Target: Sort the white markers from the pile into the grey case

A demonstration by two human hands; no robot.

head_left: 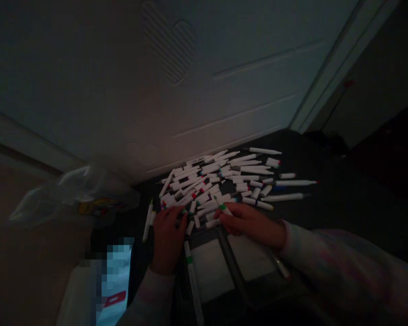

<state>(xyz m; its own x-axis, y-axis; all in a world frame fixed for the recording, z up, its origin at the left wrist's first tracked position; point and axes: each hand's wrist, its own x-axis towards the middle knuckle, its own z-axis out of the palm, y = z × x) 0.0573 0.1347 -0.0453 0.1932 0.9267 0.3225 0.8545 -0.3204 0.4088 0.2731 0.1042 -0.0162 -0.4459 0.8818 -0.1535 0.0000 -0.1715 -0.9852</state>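
Observation:
My right hand (246, 222) grips a white marker (226, 209) with a green band, its bare green tip pointing up and left. At the near left edge of the pile, my left hand (168, 235) is bent, thumb and forefinger closed at a small white marker cap (186, 212) with a green end; the dim light blurs this grip. Beyond both hands lies a loose heap of white markers (187, 183) and caps, with tips of various colours. Below my hands is a dark tray (222, 240) with pale panels; a green-banded marker (192, 280) lies along its left side.
A pale door or panel (204, 104) with raised hearts stands right behind the dark surface (313, 163). To the left are a clear plastic bag (88, 181) and a lit screen (117, 271). Beside my left hand lies another marker (148, 222).

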